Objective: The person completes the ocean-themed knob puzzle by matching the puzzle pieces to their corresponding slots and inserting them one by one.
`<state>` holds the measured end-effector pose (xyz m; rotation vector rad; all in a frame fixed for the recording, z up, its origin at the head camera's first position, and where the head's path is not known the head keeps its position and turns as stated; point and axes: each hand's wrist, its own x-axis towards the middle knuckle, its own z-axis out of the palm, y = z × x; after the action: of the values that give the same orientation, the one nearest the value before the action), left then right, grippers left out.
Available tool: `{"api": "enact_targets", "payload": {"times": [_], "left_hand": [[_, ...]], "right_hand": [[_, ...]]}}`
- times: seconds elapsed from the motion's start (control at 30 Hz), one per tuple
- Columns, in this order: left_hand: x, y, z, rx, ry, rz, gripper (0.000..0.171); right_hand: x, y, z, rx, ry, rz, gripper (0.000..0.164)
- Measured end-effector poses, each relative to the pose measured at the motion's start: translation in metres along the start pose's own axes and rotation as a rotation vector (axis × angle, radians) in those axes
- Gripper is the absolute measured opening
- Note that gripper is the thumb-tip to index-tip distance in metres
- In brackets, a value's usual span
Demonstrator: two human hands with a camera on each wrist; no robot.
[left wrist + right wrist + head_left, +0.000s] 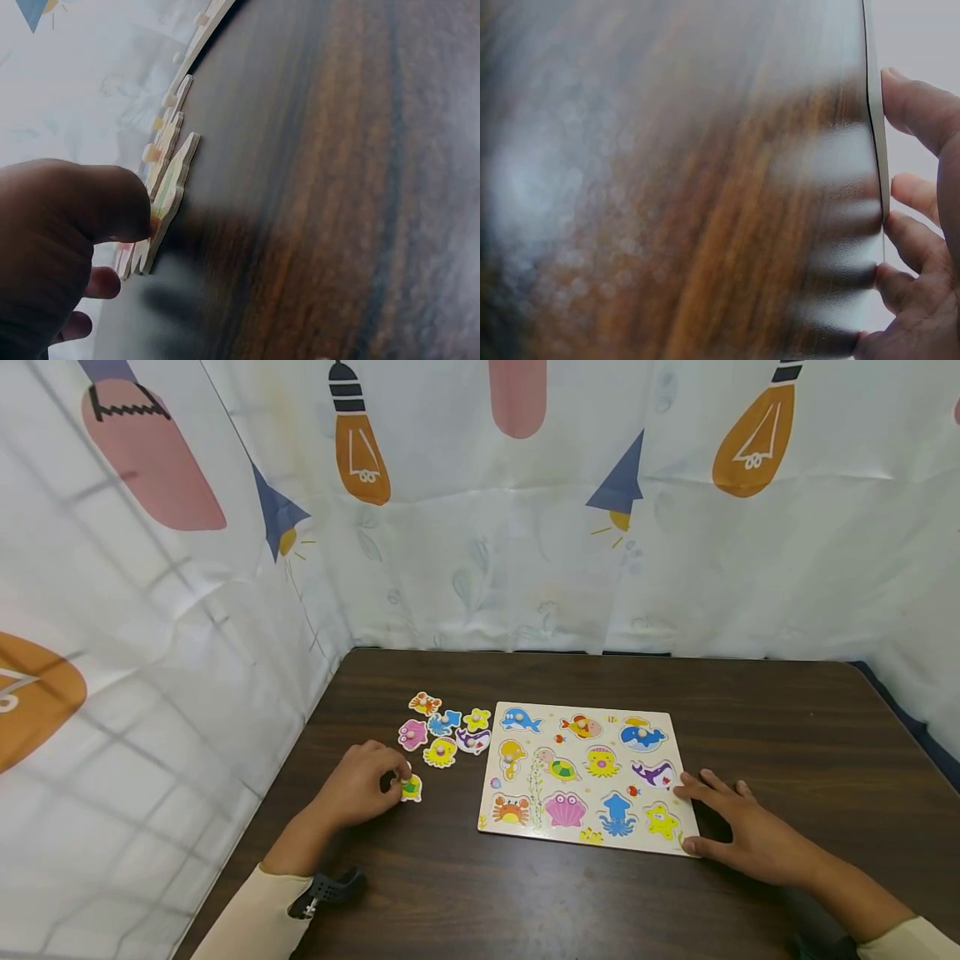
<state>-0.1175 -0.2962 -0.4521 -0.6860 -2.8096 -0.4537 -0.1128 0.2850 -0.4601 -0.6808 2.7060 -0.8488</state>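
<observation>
A small turtle puzzle piece, green with a yellow rim, is pinched between the thumb and fingers of my left hand. In the left wrist view that turtle piece stands tilted at the fingertips; whether it touches the table cannot be told. To the right lies a pale wooden puzzle board with sea-animal pictures. My right hand rests its spread fingers and thumb on the board's right edge. Beyond the left hand lie a yellow octopus piece and a pink shell piece.
Near the board's left edge lie more loose pieces: a crab, a blue squid, a yellow starfish and a purple whale. The dark wooden table ends at a patterned white curtain.
</observation>
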Motion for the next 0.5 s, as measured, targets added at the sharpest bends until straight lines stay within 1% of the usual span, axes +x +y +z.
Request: {"api": "enact_targets", "payload": {"times": [0.2, 0.37, 0.5], "left_hand": [[0.002, 0.001, 0.003, -0.008, 0.002, 0.013, 0.02], [0.007, 0.004, 0.006, -0.006, 0.017, 0.048, 0.019], [0.014, 0.009, 0.006, 0.001, 0.04, 0.083, 0.016]], "right_hand": [[0.0, 0.0, 0.0, 0.005, -0.003, 0.006, 0.079], [-0.001, 0.001, 0.0, 0.014, -0.002, -0.005, 0.078], [-0.001, 0.001, 0.0, 0.018, -0.001, -0.009, 0.078]]}}
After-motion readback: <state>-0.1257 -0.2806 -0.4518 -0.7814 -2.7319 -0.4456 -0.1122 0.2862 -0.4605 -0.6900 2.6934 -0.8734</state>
